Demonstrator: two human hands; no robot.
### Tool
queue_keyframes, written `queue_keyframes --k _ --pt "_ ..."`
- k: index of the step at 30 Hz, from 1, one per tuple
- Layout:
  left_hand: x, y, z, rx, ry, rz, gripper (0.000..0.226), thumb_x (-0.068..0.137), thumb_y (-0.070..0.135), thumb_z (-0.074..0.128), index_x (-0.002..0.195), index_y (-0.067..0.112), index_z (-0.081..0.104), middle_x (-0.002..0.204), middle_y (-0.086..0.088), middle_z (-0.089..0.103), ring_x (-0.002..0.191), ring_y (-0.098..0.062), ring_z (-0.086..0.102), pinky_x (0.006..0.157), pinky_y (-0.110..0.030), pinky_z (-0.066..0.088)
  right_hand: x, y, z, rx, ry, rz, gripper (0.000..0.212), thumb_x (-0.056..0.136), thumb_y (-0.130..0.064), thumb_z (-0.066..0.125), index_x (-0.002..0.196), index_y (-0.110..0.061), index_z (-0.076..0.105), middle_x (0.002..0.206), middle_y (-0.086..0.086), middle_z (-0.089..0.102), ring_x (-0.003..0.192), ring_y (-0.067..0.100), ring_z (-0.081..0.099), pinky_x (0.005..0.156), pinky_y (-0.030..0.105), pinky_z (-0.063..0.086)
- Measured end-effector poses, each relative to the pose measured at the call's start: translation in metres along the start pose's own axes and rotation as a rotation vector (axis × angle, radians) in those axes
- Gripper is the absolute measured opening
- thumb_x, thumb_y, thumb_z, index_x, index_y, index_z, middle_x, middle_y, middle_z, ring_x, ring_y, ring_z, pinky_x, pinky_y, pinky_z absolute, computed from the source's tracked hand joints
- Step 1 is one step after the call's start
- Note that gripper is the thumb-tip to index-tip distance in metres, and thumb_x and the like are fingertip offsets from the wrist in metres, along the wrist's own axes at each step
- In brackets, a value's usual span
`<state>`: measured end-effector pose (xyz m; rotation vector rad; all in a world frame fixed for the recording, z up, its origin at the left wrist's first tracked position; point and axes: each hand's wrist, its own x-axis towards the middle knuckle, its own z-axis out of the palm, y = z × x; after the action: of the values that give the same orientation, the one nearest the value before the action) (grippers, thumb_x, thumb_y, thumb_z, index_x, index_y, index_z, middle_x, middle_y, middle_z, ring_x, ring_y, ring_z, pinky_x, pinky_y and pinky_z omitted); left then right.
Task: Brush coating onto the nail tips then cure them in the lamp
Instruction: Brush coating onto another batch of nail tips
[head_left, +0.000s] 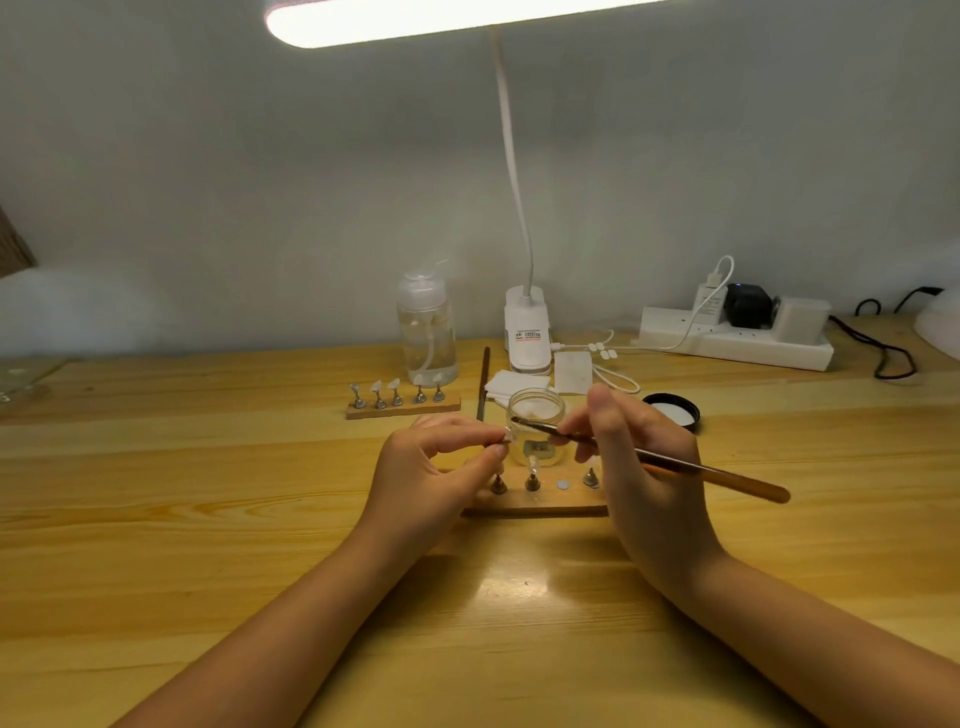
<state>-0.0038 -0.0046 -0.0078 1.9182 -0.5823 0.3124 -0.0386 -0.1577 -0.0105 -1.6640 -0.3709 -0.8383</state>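
Two hands meet above a wooden stand (535, 503) on the counter (208, 519). The left hand (441, 467) pinches a small clear nail tip (506, 438) between thumb and fingertips, holding it up just in front of an open glass jar (536, 434). The right hand (639, 467) grips a long brush (675, 464) like a pen, its dark bristle end reaching left to the nail tip. On the near stand, small metal holders stand upright, and one bare round spot shows between them. Farther back, a second wooden stand (403, 409) carries five holders with nail tips on them, beside a clear pump bottle (427, 332). The jar's black lid (671, 408) lies to the right. A white desk lamp (527, 332) stands at the back, near a power strip (732, 338).
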Motion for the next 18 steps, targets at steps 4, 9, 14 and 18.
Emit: queue_keyframes --k 4,9,14,18 --pt "0.0021 0.0001 0.0005 -0.002 0.004 0.003 0.028 0.077 0.011 0.069 0.078 0.039 0.065 0.082 0.022 0.063 0.091 0.003 0.056 0.075 -0.004 0.041 -0.0012 0.0002 -0.0001 0.024 -0.018 0.061 0.031 0.091 -0.021 0.043 0.066 -0.019 0.061 0.062 -0.003 0.063 0.06 0.003 0.059 0.055 0.01 0.042" --pt "0.0038 0.0011 0.0018 0.005 0.006 0.014 0.027 0.077 0.012 0.069 0.079 0.039 0.065 0.081 0.025 0.063 0.093 0.006 0.056 0.08 -0.004 0.041 -0.0043 -0.0034 -0.0059 0.108 0.037 0.139 0.041 0.089 -0.025 0.037 0.057 -0.012 0.06 0.057 0.006 0.063 0.049 0.005 0.057 0.051 0.012 0.044" --pt "0.0015 0.0027 -0.0008 -0.064 0.024 0.042 0.014 0.072 0.02 0.068 0.081 0.031 0.068 0.09 0.016 0.066 0.093 0.003 0.057 0.08 -0.006 0.041 -0.0043 -0.004 -0.0049 0.068 0.082 0.102 0.04 0.09 -0.023 0.036 0.063 -0.009 0.061 0.065 0.005 0.064 0.057 0.009 0.059 0.056 0.013 0.045" --pt "0.0002 0.0027 -0.0019 -0.085 0.009 0.04 0.011 0.068 0.026 0.067 0.079 0.026 0.07 0.088 0.013 0.067 0.09 0.002 0.059 0.083 -0.009 0.043 -0.0031 -0.0019 -0.0046 0.036 0.089 0.063 0.035 0.092 -0.021 0.039 0.066 -0.01 0.061 0.062 0.005 0.062 0.061 0.009 0.058 0.057 0.012 0.045"
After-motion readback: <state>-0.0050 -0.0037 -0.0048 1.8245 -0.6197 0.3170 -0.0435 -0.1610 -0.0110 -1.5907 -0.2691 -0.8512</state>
